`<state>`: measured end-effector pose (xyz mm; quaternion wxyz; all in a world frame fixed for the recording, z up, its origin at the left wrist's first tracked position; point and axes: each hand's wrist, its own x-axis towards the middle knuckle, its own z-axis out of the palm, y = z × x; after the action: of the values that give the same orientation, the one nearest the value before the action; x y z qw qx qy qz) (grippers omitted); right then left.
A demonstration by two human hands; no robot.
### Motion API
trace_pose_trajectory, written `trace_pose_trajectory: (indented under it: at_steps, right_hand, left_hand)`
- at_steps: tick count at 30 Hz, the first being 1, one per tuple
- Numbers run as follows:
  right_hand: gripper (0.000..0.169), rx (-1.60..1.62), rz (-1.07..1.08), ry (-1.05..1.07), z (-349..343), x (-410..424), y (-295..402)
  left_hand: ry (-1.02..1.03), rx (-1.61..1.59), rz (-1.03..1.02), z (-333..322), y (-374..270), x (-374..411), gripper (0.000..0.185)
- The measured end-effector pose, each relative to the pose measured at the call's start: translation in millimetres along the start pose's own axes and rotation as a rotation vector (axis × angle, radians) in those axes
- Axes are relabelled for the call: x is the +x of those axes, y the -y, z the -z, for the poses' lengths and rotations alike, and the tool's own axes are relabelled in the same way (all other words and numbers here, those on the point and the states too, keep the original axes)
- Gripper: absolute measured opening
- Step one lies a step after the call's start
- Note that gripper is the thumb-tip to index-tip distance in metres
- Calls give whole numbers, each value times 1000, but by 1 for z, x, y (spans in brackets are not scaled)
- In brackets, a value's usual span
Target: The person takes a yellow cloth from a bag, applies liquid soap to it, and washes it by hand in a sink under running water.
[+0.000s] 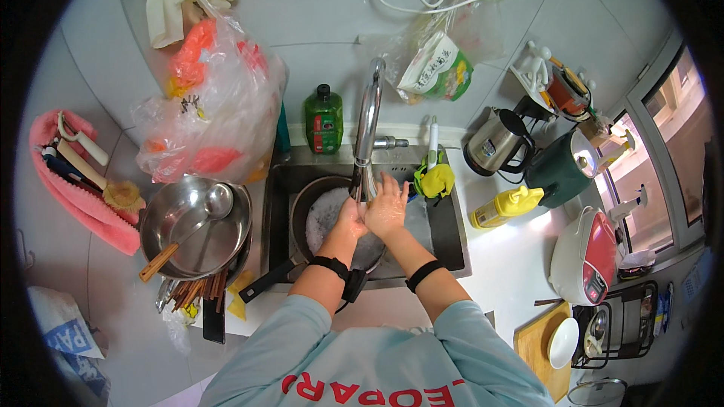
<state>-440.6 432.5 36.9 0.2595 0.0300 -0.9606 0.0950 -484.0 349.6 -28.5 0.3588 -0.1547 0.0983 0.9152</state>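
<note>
Both my hands meet under the chrome faucet (370,107) over a steel sink (461,237). My left hand (352,219) lies near the faucet mouth, close against the other hand. My right hand (388,206) is wet, its fingers spread, and holds nothing. Beneath them a dark-handled frying pan (295,220) with foamy water sits in the sink. At the sink's right edge is a yellow-green cloth or scrubber (436,182) with a white-handled brush (433,144). Behind the sink stands a green dish-soap bottle (324,121).
Left of the sink, a steel pan (169,232) holds a ladle (218,202), above several chopsticks (198,292). To the right are a steel kettle (491,144), a yellow bottle (500,209), a rice cooker (571,260) and a cutting board (537,339) with a white bowl (563,343).
</note>
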Motion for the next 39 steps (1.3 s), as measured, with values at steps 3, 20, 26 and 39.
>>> trace_pose_trajectory:
  at_steps: [3, 20, 26, 39]
  right_hand:
    - [47, 608, -483, 236, -25, -5, -11]
    - [48, 1251, -1153, 197, -62, -29, -7]
    - [55, 805, -1068, 257, -43, -38, -28]
    - [51, 1234, -1126, 380, 19, -88, -97]
  left_hand:
    - [2, 110, -103, 2, 5, 11, 24]
    - [-390, 541, -250, 2, 27, 16, 22]
    - [-291, 555, -211, 18, 51, 42, 17]
    - [-172, 586, 241, -32, 69, -2, 20]
